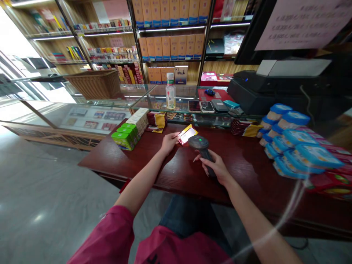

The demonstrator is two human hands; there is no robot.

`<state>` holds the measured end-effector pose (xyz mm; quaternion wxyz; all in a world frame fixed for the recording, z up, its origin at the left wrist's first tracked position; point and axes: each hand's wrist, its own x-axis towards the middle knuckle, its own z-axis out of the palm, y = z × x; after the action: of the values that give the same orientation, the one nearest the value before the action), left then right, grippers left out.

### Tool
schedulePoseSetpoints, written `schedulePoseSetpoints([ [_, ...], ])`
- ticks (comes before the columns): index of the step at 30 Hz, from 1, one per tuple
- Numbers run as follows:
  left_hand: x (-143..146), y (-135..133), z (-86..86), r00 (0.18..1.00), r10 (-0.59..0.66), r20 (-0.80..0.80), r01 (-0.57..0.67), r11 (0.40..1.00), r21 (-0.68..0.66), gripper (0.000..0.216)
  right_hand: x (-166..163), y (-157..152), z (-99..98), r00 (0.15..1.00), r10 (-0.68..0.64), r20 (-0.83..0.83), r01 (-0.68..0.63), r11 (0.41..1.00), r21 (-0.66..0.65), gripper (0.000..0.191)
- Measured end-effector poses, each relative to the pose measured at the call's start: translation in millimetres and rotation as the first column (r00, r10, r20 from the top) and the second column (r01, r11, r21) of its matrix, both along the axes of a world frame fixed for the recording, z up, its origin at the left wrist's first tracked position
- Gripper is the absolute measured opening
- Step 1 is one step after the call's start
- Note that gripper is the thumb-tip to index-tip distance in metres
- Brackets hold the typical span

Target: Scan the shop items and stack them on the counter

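Note:
Near the middle of the dark red counter, my left hand is closed on a flat red and yellow packet, tilted up from the counter. Bright light falls on the packet's face. A black barcode scanner with a green light on top is gripped by its handle in my right hand. The scanner's head points at the packet from close by. Behind my left hand lies a stack of similar red and yellow packets, beside green boxes and a row of white boxes.
Blue-lidded tubs are piled at the right, near another packet stack. A bottle and several phones stand or lie on the glass case behind. A wicker basket sits at left; a black monitor overhangs the right.

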<state>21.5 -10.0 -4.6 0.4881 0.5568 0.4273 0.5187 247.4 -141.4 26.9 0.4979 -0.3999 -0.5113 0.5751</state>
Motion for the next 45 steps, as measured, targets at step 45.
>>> schedulePoseSetpoints([
  [45,-98,7,18.7,0.218,0.443,-0.87,-0.098,0.897,0.432,0.059,2,-6,11.1,0.997,-0.082,-0.014,0.08,0.993,-0.081,0.039],
])
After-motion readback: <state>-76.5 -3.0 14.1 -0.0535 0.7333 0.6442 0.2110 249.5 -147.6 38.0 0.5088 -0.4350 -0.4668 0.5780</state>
